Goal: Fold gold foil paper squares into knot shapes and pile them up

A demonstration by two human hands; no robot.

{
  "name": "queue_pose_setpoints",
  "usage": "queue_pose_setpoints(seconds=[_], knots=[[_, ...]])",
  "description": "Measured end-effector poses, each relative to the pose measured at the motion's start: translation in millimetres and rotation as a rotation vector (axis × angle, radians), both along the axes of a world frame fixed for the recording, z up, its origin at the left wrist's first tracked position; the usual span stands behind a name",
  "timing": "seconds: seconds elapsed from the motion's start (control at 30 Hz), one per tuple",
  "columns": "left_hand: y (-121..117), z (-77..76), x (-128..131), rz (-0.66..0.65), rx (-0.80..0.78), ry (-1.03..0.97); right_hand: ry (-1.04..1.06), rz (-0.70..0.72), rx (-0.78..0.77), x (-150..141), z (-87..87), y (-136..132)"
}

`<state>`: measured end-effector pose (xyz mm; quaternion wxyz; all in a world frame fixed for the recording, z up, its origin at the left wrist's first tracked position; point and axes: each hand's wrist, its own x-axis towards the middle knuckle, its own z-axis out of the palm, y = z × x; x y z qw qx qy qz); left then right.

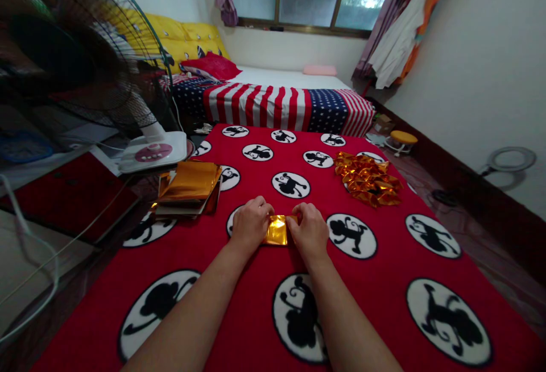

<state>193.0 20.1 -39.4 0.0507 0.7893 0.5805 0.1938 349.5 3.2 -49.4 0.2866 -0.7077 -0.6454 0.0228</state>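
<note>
A small piece of gold foil paper (277, 230) lies on the red blanket with black monkey prints (264, 304). My left hand (251, 225) presses on its left side with the fingers curled and pinched at the top edge. At the right side, my right hand (310, 232) is closed on the paper in the same way. Both hands touch the paper, and part of it is hidden under them.
A stack of gold foil sheets (190, 185) lies to the left on the blanket. A heap of folded gold pieces (369, 178) lies to the right. A standing fan (85, 59) is at the far left. A bed with a stars-and-stripes cover (277, 104) stands behind.
</note>
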Motion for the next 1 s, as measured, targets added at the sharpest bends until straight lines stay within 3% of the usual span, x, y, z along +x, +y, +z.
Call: queue_pose_setpoints(seconds=[0.3,0.57,1.0], knots=[[-2.9,-6.9,11.0,-0.035,-0.066,-0.143,-0.068,0.077,-0.103,-9.1,-0.2,-5.2],[0.3,-11.6,12.9,0.005,-0.043,-0.202,0.047,0.054,-0.101,-9.0,-2.7,-4.7],[8.1,-12.5,4.8,-0.063,-0.147,-0.36,0.068,0.0,-0.11,-12.4,-3.7,-2.4]])
